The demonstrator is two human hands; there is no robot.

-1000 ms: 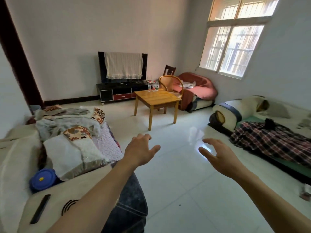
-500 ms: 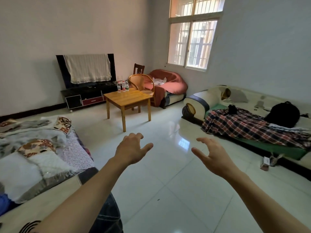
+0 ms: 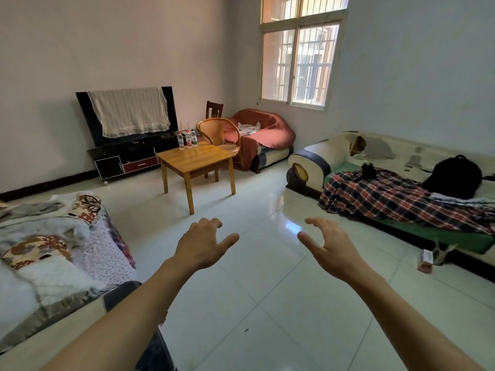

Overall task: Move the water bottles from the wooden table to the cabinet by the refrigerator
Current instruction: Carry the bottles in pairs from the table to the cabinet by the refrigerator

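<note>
1. Approaching is the step in hand, as I judge it: both grips are empty and the water bottles (image 3: 187, 139) stand well ahead of them, so nothing can be grasped yet.
2. Grip state: the left hand (image 3: 202, 246) is released, fingers loosely curled with the thumb spread, holding nothing. The right hand (image 3: 332, 250) is likewise released, fingers spread and lightly bent, holding nothing. Both hang over the bare floor tiles (image 3: 267, 303).
3. Target location: three bottles, as far as I can tell, stand upright in a tight cluster at the far corner of the wooden tabletop (image 3: 198, 158), ahead of and slightly left of the left grip. At this range I cannot tell whether they touch one another.
4. Route: I would walk straight ahead over the open tiles. The bed (image 3: 53, 250) lies to the left of the left grip and the sofa with the plaid blanket (image 3: 401, 199) to the right of the right grip.
5. Stance: because the bottles sit at the far corner, I would go round the tabletop toward the TV stand (image 3: 128, 159) rather than lean across. The wicker chair (image 3: 217, 135) stands close on the other side.
6. Grasp plan: I would take the outer bottles first, one per grip, around the body, so the neighbour is not tipped.
7. Destination: the cabinet and refrigerator are not in view; I must locate them after the pickup.
</note>
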